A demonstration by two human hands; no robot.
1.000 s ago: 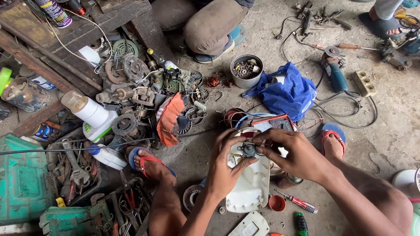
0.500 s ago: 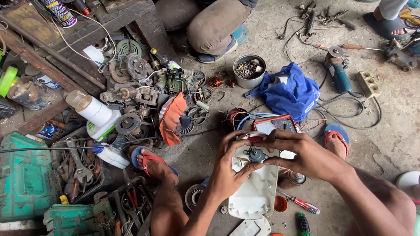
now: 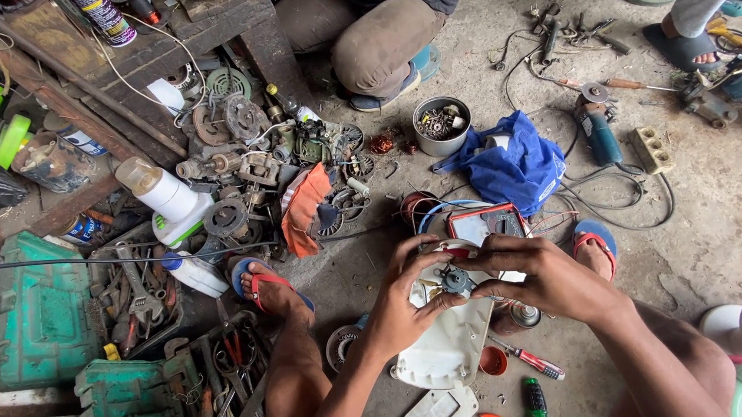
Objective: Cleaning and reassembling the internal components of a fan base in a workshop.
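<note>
My left hand point(image 3: 405, 302) and my right hand point(image 3: 543, 276) meet over a small grey motor part point(image 3: 455, 280), gripping it from both sides with the fingertips. The part sits at the top of a white plastic housing point(image 3: 447, 351) lying on the concrete floor between my legs. Just behind my hands lies a red-framed meter point(image 3: 485, 224) with thin wires. My feet in blue and red sandals point(image 3: 265, 281) rest on either side.
A blue cloth point(image 3: 511, 162), a tin of small parts point(image 3: 441, 125) and an angle grinder point(image 3: 598, 128) lie beyond. Motor parts are heaped at the left, with green tool cases point(image 3: 41, 320). Screwdrivers point(image 3: 530, 361) lie near the housing. Another person crouches ahead; a third stands at the right.
My hands and the motor part stay together; they sit slightly lower and more central in view as my head shifts. The fingers have closed in tighter around the part.
</note>
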